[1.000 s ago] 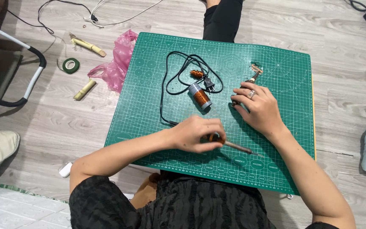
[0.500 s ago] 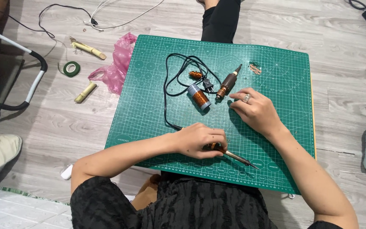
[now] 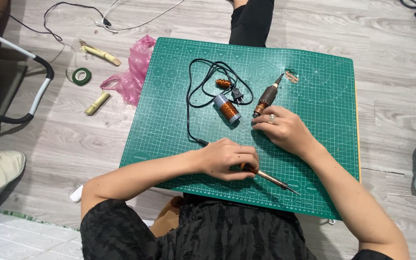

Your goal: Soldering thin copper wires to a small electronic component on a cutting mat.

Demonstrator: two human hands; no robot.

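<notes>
Since a second ago, the brown rod-shaped tool has been swung out from under my right hand: it now lies in full view on the green cutting mat, where earlier only its tip showed past the fingers.

Its long axis runs diagonally, the thin pointed end up and to the right, the thick end down and to the left. That thick end touches the fingertips of my right hand, which lies just below it, palm down, fingers curled toward the tool and a ring showing. The right hand is clearly the nearer one. It pinches or steadies the tool's lower end; I cannot tell whether the fingers actually close around it.

My left hand rests lower on the mat, closed over the handle of a soldering iron. The iron's metal shaft points right and slightly down, away from the tool, and its black cord loops up the mat.

A spool of copper wire lies just left of the tool. A pink plastic bag sits on the wooden floor beside the mat.
</notes>
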